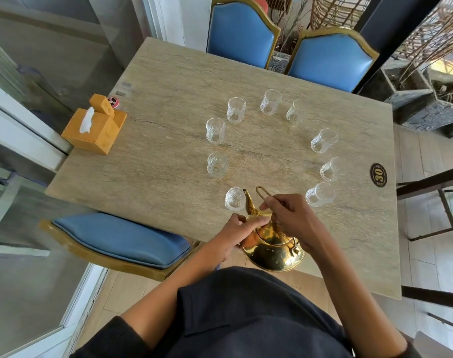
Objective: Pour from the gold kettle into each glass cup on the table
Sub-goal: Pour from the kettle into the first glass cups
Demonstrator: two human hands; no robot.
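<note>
A view from above, looking down a person's chest and forearms onto a pale stone bench (168, 177).

At the near edge of the bench a gold kettle (273, 248) is held up in the air, tipped forward. Its long axis runs from the round belly nearest the person, up and away to the slim curved spout (249, 202). The spout points away from the person and slightly left, its dark tip just beside the rim of the nearest glass cup (235, 199). No stream of liquid can be made out.

The right hand (288, 217) comes in from the right with the wrist bent, and its fingers are curled round the kettle's thin wire handle (263, 195), whose loop sticks out past the fingertips. The left hand (239, 228) reaches in from the left, its fingers lying extended across the top of the kettle, pressing where the lid would be. The two hands are close together, one on each side of the kettle's top. Both forearms are bare, with dark sleeves pushed up.

Nine glass cups stand upright in a ring on the bench, well apart from one another. The ring runs from the nearest cup up the left side, across the far side, and down the right side to another near cup (320, 194).

At the left edge of the bench sits a wooden tissue box (95, 131). Near the right edge is a dark oval plaque (378, 175) marked 30. Blue padded chairs (331, 60) stand at the far side, and another blue chair (122, 240) at the near left.
</note>
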